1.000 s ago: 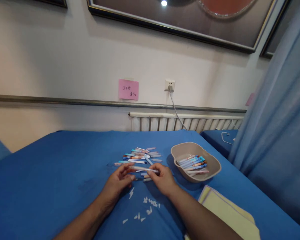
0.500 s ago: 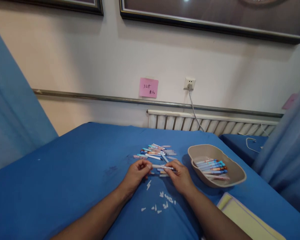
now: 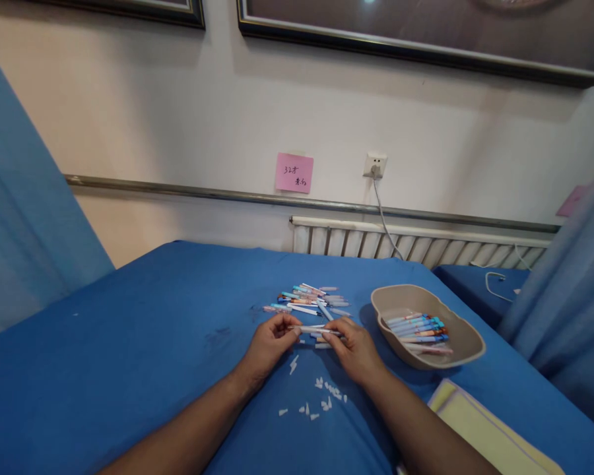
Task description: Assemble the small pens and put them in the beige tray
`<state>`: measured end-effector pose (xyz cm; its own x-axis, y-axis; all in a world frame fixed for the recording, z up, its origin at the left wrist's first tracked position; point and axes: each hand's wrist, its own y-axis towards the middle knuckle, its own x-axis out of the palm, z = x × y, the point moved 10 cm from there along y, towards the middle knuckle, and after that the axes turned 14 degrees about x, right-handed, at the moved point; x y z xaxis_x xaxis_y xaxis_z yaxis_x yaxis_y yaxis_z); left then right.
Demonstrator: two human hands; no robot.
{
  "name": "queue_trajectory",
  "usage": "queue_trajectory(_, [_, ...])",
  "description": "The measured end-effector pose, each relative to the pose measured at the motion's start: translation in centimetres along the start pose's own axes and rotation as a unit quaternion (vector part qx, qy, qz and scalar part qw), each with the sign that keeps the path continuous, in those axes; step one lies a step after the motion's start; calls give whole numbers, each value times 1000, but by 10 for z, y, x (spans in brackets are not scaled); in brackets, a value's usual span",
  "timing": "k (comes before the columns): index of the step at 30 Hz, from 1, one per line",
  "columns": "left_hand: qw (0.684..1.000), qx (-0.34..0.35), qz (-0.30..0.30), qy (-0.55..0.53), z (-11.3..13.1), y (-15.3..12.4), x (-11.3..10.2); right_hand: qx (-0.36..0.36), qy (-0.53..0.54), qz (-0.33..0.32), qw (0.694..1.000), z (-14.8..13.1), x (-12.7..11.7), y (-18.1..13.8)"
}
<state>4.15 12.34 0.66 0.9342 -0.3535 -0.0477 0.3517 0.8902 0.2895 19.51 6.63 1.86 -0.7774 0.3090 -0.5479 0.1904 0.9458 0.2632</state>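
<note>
A pale, slim pen (image 3: 313,329) lies level between my two hands. My left hand (image 3: 273,340) pinches its left end, and my right hand (image 3: 350,343) grips its right end, hiding part of it. Just beyond the fingers, a loose pile of pens (image 3: 304,298) in white, blue, orange and pink rests on the blue cloth. More pens (image 3: 323,340) lie partly hidden below the held one. Nearer to me, between my forearms, several small white cone-shaped tips (image 3: 334,392) are scattered, with a couple of longer white pieces (image 3: 294,364) beside my left hand.
A beige basin (image 3: 382,295) holding several pens stands right of my right hand. In front of it lies a yellow folded cloth or pad (image 3: 480,422). Blue curtains (image 3: 24,185) hang at both sides. A radiator (image 3: 356,239) and wall rail (image 3: 218,194) run behind the covered surface.
Both hands stay almost in place around the pen. At its left end, a thin part now shows between the left fingertips. The pile and basin look the same.
</note>
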Motion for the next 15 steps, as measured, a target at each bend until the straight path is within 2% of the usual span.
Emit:
queue_trajectory(6, [1000, -28, -9, -3, -14, 1, -2, -6, -50, 2, 999, -6, 3, 0])
queue_trajectory(11, [999, 19, -23, 25, -3, 6, -2, -14, -110, -3, 994, -14, 2, 0])
queue_trajectory(15, [998, 31, -22, 40, 3, 4, 0, -43, -160, -19, 986, -25, 7, -4])
